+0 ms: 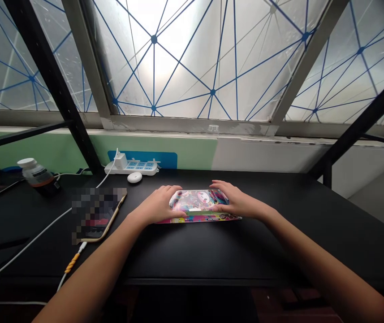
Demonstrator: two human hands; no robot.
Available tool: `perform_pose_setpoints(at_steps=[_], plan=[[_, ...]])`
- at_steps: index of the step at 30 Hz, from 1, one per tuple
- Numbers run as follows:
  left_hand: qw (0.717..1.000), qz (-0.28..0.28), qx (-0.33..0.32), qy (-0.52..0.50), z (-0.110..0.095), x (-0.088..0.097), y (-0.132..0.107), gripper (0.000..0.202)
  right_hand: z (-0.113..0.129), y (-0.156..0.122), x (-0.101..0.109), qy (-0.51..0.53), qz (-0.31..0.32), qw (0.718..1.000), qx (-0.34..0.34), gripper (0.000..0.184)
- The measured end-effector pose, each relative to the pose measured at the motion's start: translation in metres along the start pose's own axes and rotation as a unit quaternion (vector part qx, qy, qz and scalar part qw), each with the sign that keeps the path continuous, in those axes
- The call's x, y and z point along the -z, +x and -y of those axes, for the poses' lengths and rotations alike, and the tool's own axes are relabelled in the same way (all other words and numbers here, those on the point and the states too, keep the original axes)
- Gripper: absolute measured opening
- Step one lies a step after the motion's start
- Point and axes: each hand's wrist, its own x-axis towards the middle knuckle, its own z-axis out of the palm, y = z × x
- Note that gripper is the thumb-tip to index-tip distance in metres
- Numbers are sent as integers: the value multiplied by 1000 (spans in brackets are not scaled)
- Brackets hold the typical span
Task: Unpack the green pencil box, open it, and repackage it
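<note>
A colourful pencil case (200, 199) with a cartoon face on its lid lies near the middle of the black desk (212, 255). Beneath its front edge shows a bright pink and yellow printed layer (208, 219); I cannot tell whether this is a separate box. My left hand (160, 204) grips the case's left end, thumb along the front and fingers over the far side. At the right end, my right hand (234, 199) holds it the same way, thumb in front and fingers behind. The palms hide both ends of the case.
To the left, a partly blurred phone (101, 220) is plugged into a white cable (62, 280). Behind it are a white power strip (141, 168), a small round white case (134, 177) and a white-capped bottle (37, 175). Black metal posts (53, 85) flank the desk before the window.
</note>
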Motion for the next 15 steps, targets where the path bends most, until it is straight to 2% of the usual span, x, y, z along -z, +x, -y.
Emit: perform_pose_setpoints(at_steps=[2,4,7,10,12,15], plan=[[999,-31,-30,24,1,2,-1,69,0,10,4,25,34,999,-4,79],[994,-68,-56,58,3,3,-1,71,3,16,5,36,28,999,1,79],[984,-115,-87,104,4,5,0,79,9,19,1,5,-52,998,17,79],[973,-167,-103,125,0,10,1,79,17,13,-5,-56,-151,986,42,94],[963,-212,-93,137,-3,15,1,73,24,6,-10,-105,-195,974,51,98],[958,-226,-75,161,-4,21,-1,59,37,-2,-14,-191,-212,957,59,80]])
